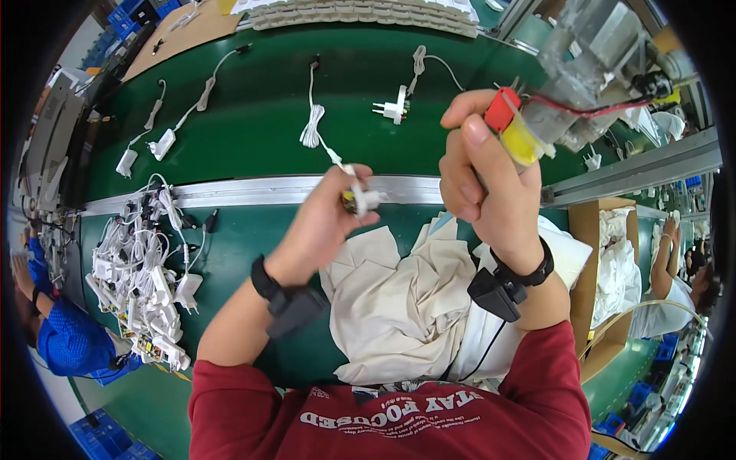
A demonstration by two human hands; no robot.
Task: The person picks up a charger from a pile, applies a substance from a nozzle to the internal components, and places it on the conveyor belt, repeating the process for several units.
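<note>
My left hand (326, 222) is closed around a white plug adapter (365, 201), its casing open enough to show yellow parts. From it a bundled white cable (312, 126) runs away over the green belt. My right hand (491, 172) is raised with curled fingers, the thumb and forefinger beside a red block (502, 109) and a yellow cylinder (523, 142) on a hanging clear fixture (590, 69). A blue pointed tip (441, 223) shows below that hand; whether the fingers hold it is hidden. Beneath both hands lies crumpled cream cloth (402, 307).
More corded adapters (161, 144) and a white plug (393, 106) lie on the green belt (253, 100) beyond a metal rail (261, 190). Piled adapters (146, 276) sit at left. A cardboard box (586, 268) stands right. Other people (73, 337) work at both sides.
</note>
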